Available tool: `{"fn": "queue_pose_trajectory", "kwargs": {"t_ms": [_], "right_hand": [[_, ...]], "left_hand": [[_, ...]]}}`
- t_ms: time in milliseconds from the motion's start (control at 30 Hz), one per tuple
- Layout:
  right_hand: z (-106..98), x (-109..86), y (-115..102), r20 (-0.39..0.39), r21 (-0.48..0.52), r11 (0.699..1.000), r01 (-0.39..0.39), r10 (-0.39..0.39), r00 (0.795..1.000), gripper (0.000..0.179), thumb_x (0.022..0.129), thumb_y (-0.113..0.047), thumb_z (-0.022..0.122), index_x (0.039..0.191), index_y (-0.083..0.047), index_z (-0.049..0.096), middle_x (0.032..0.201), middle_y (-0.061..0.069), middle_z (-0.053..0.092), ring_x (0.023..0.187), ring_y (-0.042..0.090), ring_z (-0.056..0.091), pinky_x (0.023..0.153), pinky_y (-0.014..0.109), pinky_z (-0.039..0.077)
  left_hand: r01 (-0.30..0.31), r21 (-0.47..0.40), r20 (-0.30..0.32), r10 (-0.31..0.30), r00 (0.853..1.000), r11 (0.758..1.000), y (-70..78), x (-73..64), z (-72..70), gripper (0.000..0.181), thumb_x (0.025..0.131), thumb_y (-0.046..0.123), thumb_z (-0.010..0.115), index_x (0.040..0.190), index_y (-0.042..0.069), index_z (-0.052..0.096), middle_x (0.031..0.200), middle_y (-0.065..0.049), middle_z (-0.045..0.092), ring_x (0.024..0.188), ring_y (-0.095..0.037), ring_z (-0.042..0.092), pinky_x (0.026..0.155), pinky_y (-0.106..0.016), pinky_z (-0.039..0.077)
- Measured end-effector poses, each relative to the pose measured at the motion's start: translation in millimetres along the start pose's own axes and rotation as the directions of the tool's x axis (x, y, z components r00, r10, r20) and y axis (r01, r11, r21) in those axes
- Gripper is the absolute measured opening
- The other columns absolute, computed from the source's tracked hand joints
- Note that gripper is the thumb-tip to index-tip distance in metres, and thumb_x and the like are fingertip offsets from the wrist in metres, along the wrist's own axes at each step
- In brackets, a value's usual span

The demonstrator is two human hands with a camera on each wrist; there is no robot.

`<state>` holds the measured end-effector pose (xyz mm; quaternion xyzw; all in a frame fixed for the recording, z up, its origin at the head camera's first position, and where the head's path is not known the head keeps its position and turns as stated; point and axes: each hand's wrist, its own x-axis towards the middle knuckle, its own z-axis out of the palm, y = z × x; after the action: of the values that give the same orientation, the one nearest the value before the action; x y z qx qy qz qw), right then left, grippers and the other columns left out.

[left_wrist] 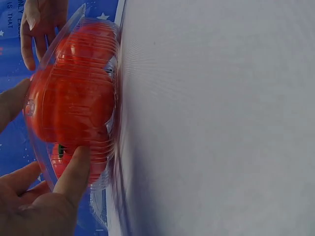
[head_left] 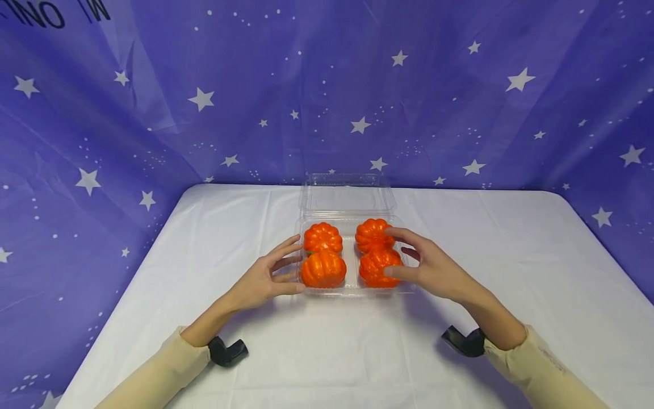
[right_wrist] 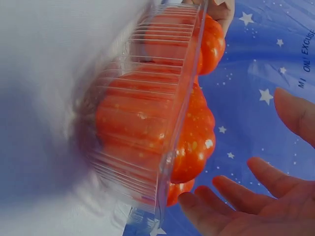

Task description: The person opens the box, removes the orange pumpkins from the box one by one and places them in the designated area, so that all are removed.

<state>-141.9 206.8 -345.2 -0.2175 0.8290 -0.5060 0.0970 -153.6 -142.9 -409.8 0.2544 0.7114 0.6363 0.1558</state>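
On the white surface [head_left: 357, 352], four orange pumpkins [head_left: 323, 270] are seated in the clear container [head_left: 352, 267], its lid [head_left: 347, 197] apparently left to be closed, with left hand [head_left: 260, 281] and right hand [head_left: 439, 270] loosely spread alongside.

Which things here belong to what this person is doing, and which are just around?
Part of the job:
Four orange pumpkins
Clear plastic box holding them, its lid open
Left hand, at the box's side
Right hand, by two pumpkins

Just around:
White tablecloth
Starry purple curtain
Black pieces at the wrists
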Motion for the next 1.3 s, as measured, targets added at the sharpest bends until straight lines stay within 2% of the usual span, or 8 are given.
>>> {"fn": "queue_pose_trajectory", "kwargs": {"t_ms": [200,400,767,1000,1300], "right_hand": [[4.1,6.0,3.2,0.024,-0.025,1.0,-0.005,0.006,1.0,0.065,0.087,-0.012,0.076,0.141,0.006,0.044,0.147,0.021,0.044,0.134,0.039,0.041,0.111,0.06,0.031],[9.1,7.7,3.8,0.042,-0.081,0.996,-0.028,0.032,0.999,0.066,0.087,-0.013,0.076,0.142,0.005,0.045,0.143,0.021,0.047,0.129,0.04,0.045,0.11,0.059,0.034],[15.8,5.9,9.7,0.014,-0.16,0.987,-0.022,0.024,1.0,0.062,0.085,-0.008,0.076,0.139,0.004,0.049,0.139,0.021,0.051,0.127,0.039,0.046,0.108,0.058,0.037],[15.4,5.1,13.3,0.004,-0.186,0.983,-0.002,0.003,1.0,0.054,0.086,-0.004,0.073,0.135,0.004,0.052,0.132,0.02,0.055,0.119,0.038,0.052,0.104,0.059,0.041],[17.6,5.9,20.7,-0.031,-0.24,0.971,0.018,-0.026,0.999,0.045,0.083,0.009,0.07,0.126,0.001,0.06,0.13,0.018,0.056,0.116,0.037,0.052,0.102,0.059,0.042]], "left_hand": [[0.025,-0.007,0.01,-0.025,1.0,1.0,-1.5,0.4,-0.2,0.084,0.081,0.002,0.08,0.15,-0.003,0.033,0.164,-0.005,0.012,0.138,-0.04,0.037,0.105,-0.035,0.043],[0.023,-0.015,0.012,-0.023,1.0,1.0,-3.2,1.5,-1.5,0.083,0.082,0.002,0.08,0.15,-0.004,0.033,0.164,-0.005,0.012,0.137,-0.04,0.037,0.105,-0.034,0.043],[0.043,-0.016,0.006,-0.043,0.999,0.999,-0.6,0.5,-0.4,0.081,0.082,0.0,0.079,0.15,-0.002,0.034,0.164,-0.003,0.012,0.138,-0.039,0.037,0.107,-0.038,0.042],[0.052,0.001,0.001,-0.052,0.999,0.999,1.5,-0.4,-0.3,0.082,0.082,0.002,0.079,0.15,-0.002,0.034,0.164,-0.003,0.012,0.136,-0.04,0.038,0.106,-0.038,0.042],[0.054,0.009,0.01,-0.054,0.999,0.999,-0.6,-0.3,0.1,0.081,0.084,0.004,0.078,0.151,-0.001,0.033,0.164,-0.002,0.011,0.137,-0.04,0.038,0.104,-0.037,0.045]]}}
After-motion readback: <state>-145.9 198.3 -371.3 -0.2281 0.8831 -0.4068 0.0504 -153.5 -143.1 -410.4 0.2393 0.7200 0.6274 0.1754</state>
